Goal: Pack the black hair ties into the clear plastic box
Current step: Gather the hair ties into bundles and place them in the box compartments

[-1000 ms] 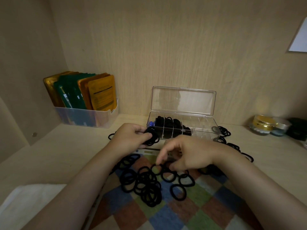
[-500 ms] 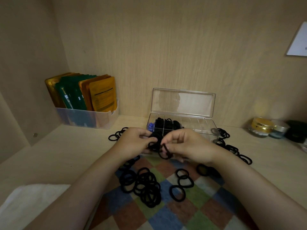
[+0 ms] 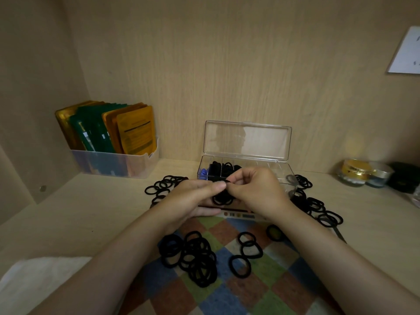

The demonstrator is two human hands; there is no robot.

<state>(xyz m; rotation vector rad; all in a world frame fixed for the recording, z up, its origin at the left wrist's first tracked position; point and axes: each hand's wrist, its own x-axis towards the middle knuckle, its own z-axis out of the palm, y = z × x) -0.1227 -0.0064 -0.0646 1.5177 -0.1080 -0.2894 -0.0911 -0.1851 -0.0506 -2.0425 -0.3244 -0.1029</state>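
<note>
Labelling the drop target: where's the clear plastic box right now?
Head view, centre: the clear plastic box stands open by the back wall, just beyond the left hand and right hand, with loose black hair ties lying on either side.

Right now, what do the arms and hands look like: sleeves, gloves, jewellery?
Left hand and right hand are bare: no gloves, no rings visible. The left forearm and right forearm are uncovered to the frame's edge: no sleeves, watch or bands in view.
</note>
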